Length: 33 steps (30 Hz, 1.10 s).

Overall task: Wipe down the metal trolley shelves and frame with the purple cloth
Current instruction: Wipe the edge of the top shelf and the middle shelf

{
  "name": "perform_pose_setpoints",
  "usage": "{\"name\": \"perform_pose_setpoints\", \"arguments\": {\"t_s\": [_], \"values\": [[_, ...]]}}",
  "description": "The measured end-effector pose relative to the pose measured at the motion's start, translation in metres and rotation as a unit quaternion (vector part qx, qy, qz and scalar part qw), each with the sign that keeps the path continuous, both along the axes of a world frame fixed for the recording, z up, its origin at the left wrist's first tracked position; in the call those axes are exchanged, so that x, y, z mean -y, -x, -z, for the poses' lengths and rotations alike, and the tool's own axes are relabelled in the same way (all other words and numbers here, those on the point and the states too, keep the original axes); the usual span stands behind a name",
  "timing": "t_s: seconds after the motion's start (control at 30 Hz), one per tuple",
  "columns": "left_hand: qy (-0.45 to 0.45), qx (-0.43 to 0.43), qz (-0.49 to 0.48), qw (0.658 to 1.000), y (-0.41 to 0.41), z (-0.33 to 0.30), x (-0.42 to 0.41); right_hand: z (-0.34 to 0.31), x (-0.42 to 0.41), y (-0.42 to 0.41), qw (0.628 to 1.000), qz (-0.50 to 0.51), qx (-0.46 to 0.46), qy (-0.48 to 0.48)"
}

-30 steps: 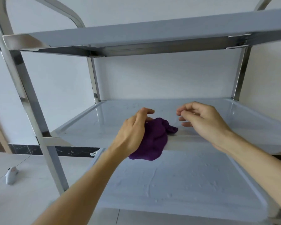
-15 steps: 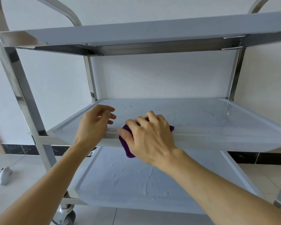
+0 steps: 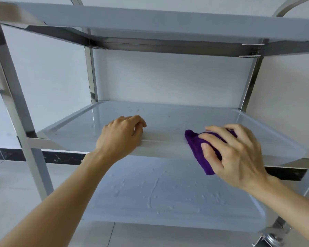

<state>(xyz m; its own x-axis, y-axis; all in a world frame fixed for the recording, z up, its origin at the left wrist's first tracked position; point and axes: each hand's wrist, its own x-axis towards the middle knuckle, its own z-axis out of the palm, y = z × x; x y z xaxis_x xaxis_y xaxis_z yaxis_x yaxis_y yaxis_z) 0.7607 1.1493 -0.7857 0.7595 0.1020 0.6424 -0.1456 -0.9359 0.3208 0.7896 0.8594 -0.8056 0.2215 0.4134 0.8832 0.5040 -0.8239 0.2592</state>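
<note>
A three-tier metal trolley fills the view, with its middle shelf (image 3: 168,118) at hand height. The purple cloth (image 3: 197,148) is draped over that shelf's front rim, right of centre. My right hand (image 3: 234,155) lies on the cloth with fingers spread, pressing it against the rim. My left hand (image 3: 121,136) grips the same front rim left of centre, fingers curled over the edge. The lower shelf (image 3: 159,193) shows water droplets and streaks. The top shelf (image 3: 150,20) spans overhead.
Shiny frame posts stand at the front left (image 3: 12,97), the back left (image 3: 92,75) and the back right (image 3: 248,82). A caster wheel (image 3: 273,239) shows at the bottom right. A white wall is behind, with tiled floor (image 3: 11,184) and a dark skirting strip below.
The cloth passed from my left hand to my right. My right hand then slid it rightward along the front rim, while my left hand took hold of the rim.
</note>
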Motion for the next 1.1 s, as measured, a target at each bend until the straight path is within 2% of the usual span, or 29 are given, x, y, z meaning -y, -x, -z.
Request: {"name": "perform_pose_setpoints", "arguments": {"t_s": [0.13, 0.3, 0.5, 0.63, 0.73, 0.83, 0.93, 1.1], "values": [[-0.008, -0.005, 0.003, 1.0, 0.0, 0.001, 0.0, -0.004, -0.057, 0.009, 0.998, -0.011, -0.012, -0.056], [-0.01, 0.004, -0.011, 1.0, -0.001, 0.0, 0.001, -0.003, -0.119, 0.022, 0.996, -0.057, -0.051, -0.045], [-0.03, 0.005, -0.02, 0.999, -0.004, -0.003, 0.007, -0.005, -0.053, 0.009, 0.996, -0.091, 0.003, 0.006], [-0.041, 0.008, 0.003, 0.999, -0.004, -0.008, 0.018, -0.008, 0.03, -0.001, 0.999, -0.045, -0.001, 0.028], [-0.032, 0.018, 0.058, 0.998, 0.002, -0.01, 0.04, -0.005, 0.066, -0.006, 1.0, -0.009, -0.018, 0.005], [-0.085, 0.017, 0.102, 0.991, 0.004, -0.007, 0.066, -0.002, 0.052, -0.007, 0.999, 0.003, 0.008, -0.04], [-0.113, 0.03, 0.104, 0.988, -0.001, -0.004, 0.087, -0.003, 0.014, -0.001, 0.998, -0.015, 0.018, -0.062], [-0.018, 0.083, 0.082, 0.993, -0.013, -0.01, 0.106, -0.006, -0.014, 0.004, 0.998, -0.059, -0.021, -0.031]]}}
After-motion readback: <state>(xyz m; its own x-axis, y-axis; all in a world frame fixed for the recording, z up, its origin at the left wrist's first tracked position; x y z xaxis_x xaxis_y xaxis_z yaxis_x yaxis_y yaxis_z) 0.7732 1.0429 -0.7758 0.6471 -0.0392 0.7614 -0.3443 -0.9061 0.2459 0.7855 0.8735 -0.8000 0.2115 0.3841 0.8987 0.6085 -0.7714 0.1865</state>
